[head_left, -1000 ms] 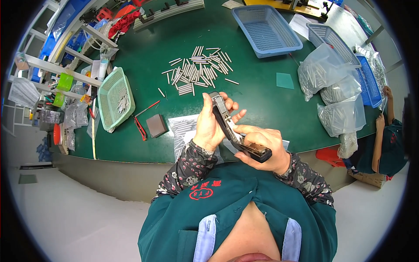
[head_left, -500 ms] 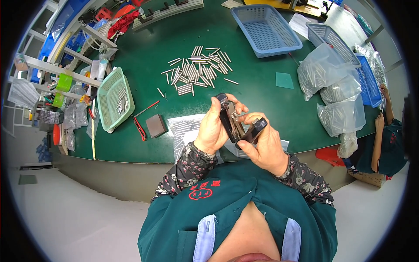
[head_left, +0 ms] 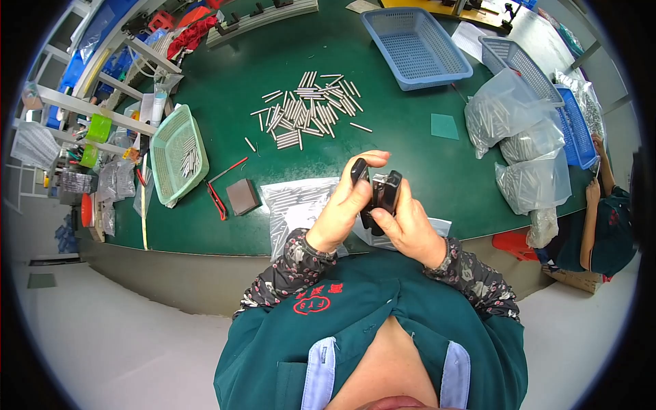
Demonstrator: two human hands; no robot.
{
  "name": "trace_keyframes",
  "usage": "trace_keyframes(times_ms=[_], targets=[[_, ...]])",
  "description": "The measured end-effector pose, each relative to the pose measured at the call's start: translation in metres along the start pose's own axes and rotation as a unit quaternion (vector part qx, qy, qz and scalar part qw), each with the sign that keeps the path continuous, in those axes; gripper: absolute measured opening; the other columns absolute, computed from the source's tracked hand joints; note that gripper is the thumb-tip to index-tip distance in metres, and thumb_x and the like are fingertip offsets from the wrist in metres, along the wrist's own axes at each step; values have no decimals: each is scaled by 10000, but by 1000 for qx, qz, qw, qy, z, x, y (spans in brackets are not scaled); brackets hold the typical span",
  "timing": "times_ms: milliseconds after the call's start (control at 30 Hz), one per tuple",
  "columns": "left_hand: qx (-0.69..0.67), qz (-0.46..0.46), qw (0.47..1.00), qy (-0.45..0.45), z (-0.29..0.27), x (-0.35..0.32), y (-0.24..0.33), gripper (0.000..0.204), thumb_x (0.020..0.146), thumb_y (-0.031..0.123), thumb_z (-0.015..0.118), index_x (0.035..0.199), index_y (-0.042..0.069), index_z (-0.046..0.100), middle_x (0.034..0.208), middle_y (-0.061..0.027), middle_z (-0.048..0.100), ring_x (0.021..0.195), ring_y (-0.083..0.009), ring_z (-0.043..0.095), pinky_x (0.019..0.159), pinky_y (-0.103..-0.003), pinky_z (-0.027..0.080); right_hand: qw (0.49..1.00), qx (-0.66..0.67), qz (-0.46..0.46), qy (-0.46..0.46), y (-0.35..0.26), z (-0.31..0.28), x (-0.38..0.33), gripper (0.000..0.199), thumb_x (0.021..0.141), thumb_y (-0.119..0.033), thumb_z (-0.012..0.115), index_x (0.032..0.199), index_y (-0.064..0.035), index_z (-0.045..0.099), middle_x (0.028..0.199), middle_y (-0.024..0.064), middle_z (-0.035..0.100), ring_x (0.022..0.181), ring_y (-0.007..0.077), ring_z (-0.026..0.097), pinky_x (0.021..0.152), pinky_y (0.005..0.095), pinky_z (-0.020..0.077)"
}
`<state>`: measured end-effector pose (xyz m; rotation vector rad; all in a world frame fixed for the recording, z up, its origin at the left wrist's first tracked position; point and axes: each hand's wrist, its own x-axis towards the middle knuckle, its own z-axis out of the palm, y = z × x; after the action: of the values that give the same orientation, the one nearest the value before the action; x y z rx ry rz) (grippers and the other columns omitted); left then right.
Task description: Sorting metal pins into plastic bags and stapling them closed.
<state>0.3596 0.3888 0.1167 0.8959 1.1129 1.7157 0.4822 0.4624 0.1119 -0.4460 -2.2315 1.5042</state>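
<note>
Both hands hold a small black device (head_left: 380, 193) up in front of my chest, above the near edge of the green table (head_left: 410, 130). My left hand (head_left: 345, 205) grips its left side, thumb and fingers curled over the top. My right hand (head_left: 406, 229) wraps the lower right side, thumb pressed on the front. Under the hands lies a clear plastic bag of thin metal rods (head_left: 297, 205). A loose pile of the same silver rods (head_left: 307, 109) is spread farther back on the table.
A light green basket (head_left: 174, 154) with a few rods sits at the left, beside a dark square block (head_left: 242, 197) and red-handled pliers (head_left: 219, 191). Blue baskets (head_left: 417, 44) stand at the back. Filled clear bags (head_left: 519, 143) pile at the right, where another person (head_left: 601, 219) sits.
The black device was stretched out long between my hands a second ago; now it is folded or turned compact, held upright, with both hands drawn closer together.
</note>
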Motion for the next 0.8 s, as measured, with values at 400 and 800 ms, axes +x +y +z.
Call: trace_keyframes(times_ms=[400, 800], targets=[[-12, -134, 988, 75, -22, -30, 11, 343, 793, 153, 552, 1073, -21, 458, 954, -91, 558, 804, -155, 577, 626, -262, 518, 917, -373, -130, -61, -33, -34, 19, 570, 599, -337, 695, 1081, -122, 479, 703, 55, 489, 638, 222, 538, 547, 335, 444], [147, 31, 988, 19, -5, -34, -17, 440, 742, 86, 604, 1143, 8, 439, 1097, -67, 473, 954, -153, 489, 826, -245, 382, 798, 540, 185, 194, -20, 3, 12, 255, 759, -89, 568, 977, 12, 482, 915, 114, 557, 850, 197, 541, 802, 317, 408]])
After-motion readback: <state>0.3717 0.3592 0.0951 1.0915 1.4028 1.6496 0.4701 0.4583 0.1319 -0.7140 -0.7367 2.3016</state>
